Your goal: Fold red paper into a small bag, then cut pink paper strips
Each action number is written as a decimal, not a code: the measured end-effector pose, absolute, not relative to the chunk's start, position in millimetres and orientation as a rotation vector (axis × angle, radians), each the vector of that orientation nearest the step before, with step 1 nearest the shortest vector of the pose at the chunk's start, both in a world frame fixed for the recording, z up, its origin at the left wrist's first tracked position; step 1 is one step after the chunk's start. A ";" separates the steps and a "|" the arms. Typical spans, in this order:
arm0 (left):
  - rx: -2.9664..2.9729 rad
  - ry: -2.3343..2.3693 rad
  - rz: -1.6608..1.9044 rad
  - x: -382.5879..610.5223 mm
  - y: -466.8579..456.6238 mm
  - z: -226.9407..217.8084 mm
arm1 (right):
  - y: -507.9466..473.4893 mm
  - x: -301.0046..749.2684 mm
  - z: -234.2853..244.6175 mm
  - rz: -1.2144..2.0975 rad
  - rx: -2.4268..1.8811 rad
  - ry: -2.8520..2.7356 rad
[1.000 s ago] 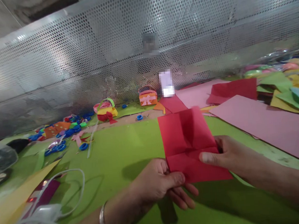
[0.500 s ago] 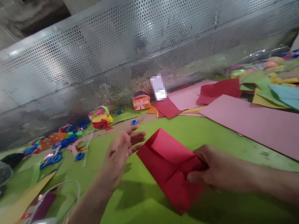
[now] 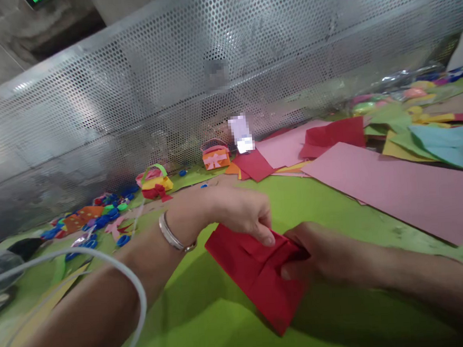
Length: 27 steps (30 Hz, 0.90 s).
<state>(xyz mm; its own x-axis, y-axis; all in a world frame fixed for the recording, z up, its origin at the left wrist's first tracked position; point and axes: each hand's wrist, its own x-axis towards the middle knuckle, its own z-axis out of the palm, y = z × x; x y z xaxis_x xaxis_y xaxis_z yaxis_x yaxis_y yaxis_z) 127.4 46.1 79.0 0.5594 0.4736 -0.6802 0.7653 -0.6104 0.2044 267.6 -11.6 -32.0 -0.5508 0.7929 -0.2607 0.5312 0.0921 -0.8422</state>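
A folded red paper [image 3: 254, 277], shaped like a flat bag or envelope, is held tilted above the green table top [image 3: 194, 324]. My right hand [image 3: 320, 252] pinches its right end, thumb on the near face and fingers behind. Across the paper's upper edge reaches my left hand [image 3: 244, 212], its fingers curled over and the thumb pressed against the paper near the fold. A silver bracelet [image 3: 172, 236] circles the left wrist. Part of the paper's top edge is hidden under the left hand.
A white cable [image 3: 139, 291] loops over my left forearm. Small paper baskets [image 3: 156, 184] and an orange one [image 3: 215, 157] stand at the back by a perforated metal screen [image 3: 150, 94]. Blue scissors [image 3: 88, 247] lie left. Pink sheets [image 3: 399, 193] and coloured papers spread right.
My left hand, open beside the paper before, has come right over its upper edge and closed on it. The paper's raised flap is now pressed down. My right hand keeps its hold.
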 end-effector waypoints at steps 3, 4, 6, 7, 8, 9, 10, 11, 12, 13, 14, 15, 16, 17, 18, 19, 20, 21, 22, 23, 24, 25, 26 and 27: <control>2.320 1.049 -0.783 123.5 47.8 71.4 | -10.2 264.8 -34.2 1.264 -1.279 -2.082; 2.324 1.060 -0.776 121.1 48.2 69.4 | -10.5 263.8 -35.1 1.204 -1.271 -2.070; 2.330 1.069 -0.754 116.9 49.7 65.5 | -11.9 262.4 -37.3 1.107 -1.243 -2.059; 2.332 1.061 -0.742 115.5 50.7 63.7 | -12.7 262.2 -38.6 1.063 -1.219 -2.061; 2.331 1.044 -0.729 114.6 51.8 61.9 | -13.5 262.2 -39.9 1.014 -1.194 -2.063; 2.328 1.018 -0.718 114.2 52.9 60.1 | -14.2 262.6 -41.1 0.970 -1.168 -2.069; 2.323 0.986 -0.708 114.3 53.8 58.5 | -14.6 263.1 -42.0 0.935 -1.144 -2.073; 2.317 0.953 -0.700 114.7 54.5 56.9 | -14.8 263.6 -42.5 0.914 -1.127 -2.076; 2.311 0.923 -0.693 115.2 54.9 55.2 | -14.7 264.1 -42.6 0.910 -1.120 -2.080; 2.307 0.899 -0.684 115.7 54.9 53.5 | -14.3 264.5 -42.3 0.917 -1.121 -2.085; 2.308 0.884 -0.672 116.0 54.8 51.6 | -13.7 264.7 -41.7 0.929 -1.128 -2.090; 2.313 0.876 -0.654 116.1 54.6 49.6 | -12.8 264.8 -40.9 0.944 -1.141 -2.093; 2.322 0.873 -0.632 115.8 54.4 47.3 | -11.8 264.9 -40.0 0.958 -1.160 -2.094; 2.330 0.872 -0.606 115.0 54.5 45.0 | -10.7 264.9 -39.3 0.971 -1.180 -2.095; 2.336 0.872 -0.579 113.7 54.9 42.8 | -9.7 264.8 -38.8 0.977 -1.202 -2.090; 2.338 0.872 -0.553 111.7 55.8 40.8 | -8.8 264.8 -38.6 0.976 -1.221 -2.084; 2.335 0.871 -0.531 109.0 57.2 39.2 | -8.1 264.8 -38.7 0.974 -1.233 -2.083; 2.326 0.871 -0.513 105.6 59.1 38.1 | -7.7 264.9 -39.0 0.972 -1.238 -2.085; 2.314 0.874 -0.497 101.6 61.3 37.6 | -7.5 264.9 -39.5 0.968 -1.241 -2.085; 2.300 0.877 -0.482 96.9 63.9 37.7 | -7.6 264.9 -40.1 0.962 -1.246 -2.080; 2.283 0.879 -0.469 91.7 66.7 38.1 | -7.7 264.9 -40.5 0.957 -1.255 -2.077; 2.265 0.881 -0.456 86.2 69.6 38.8 | -7.9 264.9 -40.7 0.950 -1.267 -2.074; 2.248 0.885 -0.441 80.3 72.6 39.5 | -7.9 264.8 -40.6 0.945 -1.278 -2.070; 2.232 0.890 -0.427 74.2 75.7 40.0 | -7.8 264.8 -40.2 0.958 -1.286 -2.072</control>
<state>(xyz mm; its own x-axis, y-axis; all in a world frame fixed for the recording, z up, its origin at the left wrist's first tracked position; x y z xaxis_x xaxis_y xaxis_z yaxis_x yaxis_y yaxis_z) 74.2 75.7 40.0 0.7113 0.4758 -0.5174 0.7013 -0.5293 0.4775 264.8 -7.8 -40.2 -0.4175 0.9068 0.0588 0.5424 0.3007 -0.7845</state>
